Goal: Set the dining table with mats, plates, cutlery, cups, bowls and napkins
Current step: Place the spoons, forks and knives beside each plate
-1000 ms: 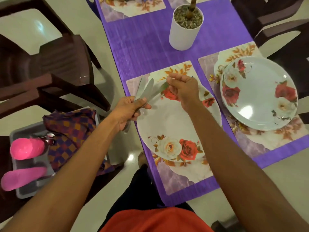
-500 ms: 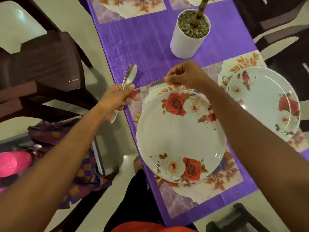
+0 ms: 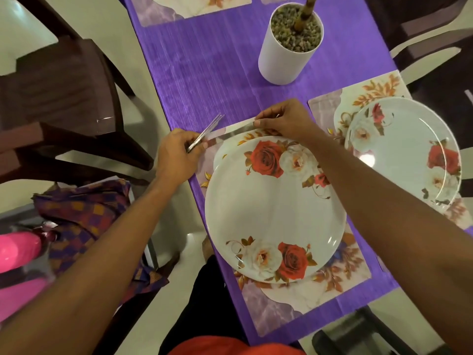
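**One knife held along the far side of the place setting**

Head view. The right hand pinches one end of a flat steel knife between thumb and fingertips, the other fingers curled in. The blade runs from that hand toward the left hand, just past the far rim of the near plate and low over the floral mat beneath it. Whether the knife already rests on the mat I cannot tell. The left hand is closed round a thin bundle of spare cutlery, whose ends fan up and away from the knuckles. Its thumb sits just beside the knife's free end (probably steadying it while the piece is lined up). My reading is that one hand serves as the store so the other can lay pieces singly. The plate covers most of the mat, so only a narrow strip is free for them.

Beyond the right hand a white pot of pebbles stands on the purple table, apart from the knife. To the right of the right forearm a second plate lies on a second mat. Behind the left forearm, off the table, lie a checked cloth and pink cups. A dark chair stands close outside the left hand and may cramp reaching.
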The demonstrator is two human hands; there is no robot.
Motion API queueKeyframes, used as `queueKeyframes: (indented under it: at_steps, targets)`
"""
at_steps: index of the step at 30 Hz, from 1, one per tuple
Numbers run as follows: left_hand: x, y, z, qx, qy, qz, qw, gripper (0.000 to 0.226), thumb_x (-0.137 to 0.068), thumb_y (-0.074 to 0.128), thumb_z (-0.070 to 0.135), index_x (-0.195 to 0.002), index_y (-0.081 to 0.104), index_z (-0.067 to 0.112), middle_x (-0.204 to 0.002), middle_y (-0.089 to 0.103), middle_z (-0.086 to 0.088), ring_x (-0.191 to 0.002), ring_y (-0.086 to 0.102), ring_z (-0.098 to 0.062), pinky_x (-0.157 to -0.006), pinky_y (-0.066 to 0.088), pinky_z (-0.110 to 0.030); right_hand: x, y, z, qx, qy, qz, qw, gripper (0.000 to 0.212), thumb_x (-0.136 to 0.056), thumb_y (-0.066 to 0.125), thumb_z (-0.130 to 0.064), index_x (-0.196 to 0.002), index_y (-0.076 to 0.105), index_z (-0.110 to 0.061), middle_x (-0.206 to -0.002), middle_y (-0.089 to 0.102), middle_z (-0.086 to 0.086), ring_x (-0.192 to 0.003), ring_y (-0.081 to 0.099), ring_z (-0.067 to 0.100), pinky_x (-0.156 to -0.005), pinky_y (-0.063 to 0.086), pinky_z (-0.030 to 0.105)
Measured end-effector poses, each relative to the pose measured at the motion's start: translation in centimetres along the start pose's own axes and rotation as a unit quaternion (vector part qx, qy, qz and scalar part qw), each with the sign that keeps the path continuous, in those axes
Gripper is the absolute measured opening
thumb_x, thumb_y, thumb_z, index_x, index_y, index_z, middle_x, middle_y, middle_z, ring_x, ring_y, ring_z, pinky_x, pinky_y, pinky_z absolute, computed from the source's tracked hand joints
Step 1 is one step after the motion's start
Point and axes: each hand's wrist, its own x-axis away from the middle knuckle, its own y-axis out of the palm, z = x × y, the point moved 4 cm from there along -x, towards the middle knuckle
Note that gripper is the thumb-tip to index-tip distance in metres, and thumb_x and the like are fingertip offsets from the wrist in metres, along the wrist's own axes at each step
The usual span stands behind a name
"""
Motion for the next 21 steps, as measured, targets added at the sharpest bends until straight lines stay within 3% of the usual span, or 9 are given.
queueKeyframes:
  at_steps: [10, 13, 21]
  targets:
    - [0.01, 0.35, -0.26, 0.006, -0.027, 0.023, 0.999, 0.023, -0.089, 0.072, 0.024, -0.11, 0.075, 0.014, -0.094, 0.059, 0.002, -0.085, 0.056, -0.013, -0.078, 0.052, -0.027, -0.34, 0.6, -0.1, 0.101, -0.03, 0.042, 0.994, 0.021, -0.082, 0.081, -0.035, -0.099, 0.081, -0.023, -0.085, 0.06, -0.018, -0.084, 0.062, 0.007, -0.067, 0.043, 0.011]
    - [0.03, 0.42, -0.41, 0.009, -0.029, 0.025, 0.999, 0.021, -0.09, 0.072, 0.026, -0.108, 0.075, 0.016, -0.095, 0.06, 0.002, -0.087, 0.058, -0.015, -0.083, 0.057, -0.036, -0.44, 0.71, -0.17, 0.105, -0.024, 0.052, 0.993, 0.021, -0.081, 0.082, -0.035, -0.098, 0.081, -0.023, -0.084, 0.059, -0.018, -0.081, 0.061, 0.006, -0.066, 0.042, 0.011]
    - [0.17, 0.16, -0.18, 0.036, -0.069, 0.014, 0.997, 0.019, -0.09, 0.071, 0.027, -0.105, 0.074, 0.015, -0.097, 0.064, -0.001, -0.089, 0.062, -0.018, -0.087, 0.057, -0.04, -0.47, 0.72, -0.31, 0.113, -0.021, 0.044, 0.992, 0.017, -0.082, 0.082, -0.033, -0.095, 0.08, -0.023, -0.083, 0.061, -0.019, -0.081, 0.061, 0.005, -0.069, 0.043, 0.012]
